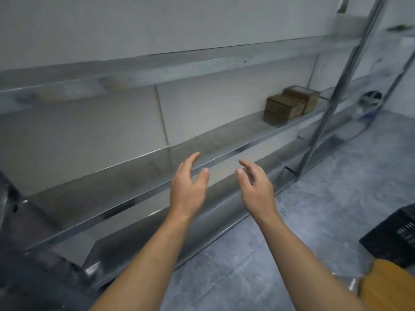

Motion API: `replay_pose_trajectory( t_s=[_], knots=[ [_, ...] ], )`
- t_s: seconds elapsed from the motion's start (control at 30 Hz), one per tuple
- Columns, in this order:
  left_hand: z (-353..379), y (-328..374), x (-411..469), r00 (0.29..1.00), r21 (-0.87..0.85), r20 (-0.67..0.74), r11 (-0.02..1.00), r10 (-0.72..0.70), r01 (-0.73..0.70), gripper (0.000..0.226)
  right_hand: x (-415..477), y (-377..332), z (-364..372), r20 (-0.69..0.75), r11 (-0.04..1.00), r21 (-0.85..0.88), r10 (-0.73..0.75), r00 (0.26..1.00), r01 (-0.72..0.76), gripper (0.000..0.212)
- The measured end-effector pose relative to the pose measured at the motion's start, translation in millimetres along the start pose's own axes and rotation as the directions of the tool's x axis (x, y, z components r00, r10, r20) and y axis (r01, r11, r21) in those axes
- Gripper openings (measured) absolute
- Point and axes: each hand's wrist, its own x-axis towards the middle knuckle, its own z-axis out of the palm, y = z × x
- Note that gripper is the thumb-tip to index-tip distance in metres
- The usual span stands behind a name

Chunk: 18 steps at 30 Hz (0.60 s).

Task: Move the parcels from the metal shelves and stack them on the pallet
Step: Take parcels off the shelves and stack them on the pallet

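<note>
Hands, count: two are recorded, both bare, with bare forearms.
Left hand (pixel 187 187): held forward with the fingers straight and loosely spread and the thumb set apart. Nothing is held.
Right hand (pixel 256 187): fingers slightly bent and spread, thumb set apart. Nothing is gripped.
Hands, relation: kept apart with a gap between them, palms turned toward each other. Both are seen over the front edge of the middle tier; contact with it cannot be told.
Metal shelves (pixel 224 135): three tiers are counted. They are flat, dull grey sheet metal, and a bright strip is noted along each front edge.
Parcels (pixel 285 107): brown cardboard, box-shaped with square corners. They are placed on the middle tier, well beyond and to the right of the right hand. Two blocks are made out, touching, one behind the other. The front block appears to be stacked in layers, but an exact count is prevented by blur.
Upright (pixel 343 86): one slim metal post is noted just right of the parcels.
Wall (pixel 112 122): pale flat panels are seen beyond the hands, behind the tiers.
Floor (pixel 303 221): grey, mottled and hard-looking, below the right hand.
Crate (pixel 395 234): one, black, with a slotted side. It is set on the floor well right of the right hand.
Yellow object (pixel 386 286): one, near the right forearm. Its kind cannot be told.
</note>
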Motion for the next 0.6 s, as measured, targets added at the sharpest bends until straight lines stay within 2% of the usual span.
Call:
replay_pose_trajectory(
  t_s=[0.3, 0.6],
  knots=[
    [112, -9, 52, 0.977, -0.047, 0.214, 0.999, -0.002, 0.012, 0.057, 54, 58, -61, -0.162, 0.992, -0.048, 0.108, 0.981, -0.117, 0.03],
    [222, -29, 180, 0.95, -0.093, 0.311, 0.996, 0.025, 0.004, 0.057, 187, 104, -82, -0.24, 0.982, -0.103, 0.133, 0.962, -0.161, 0.033]
  ],
)
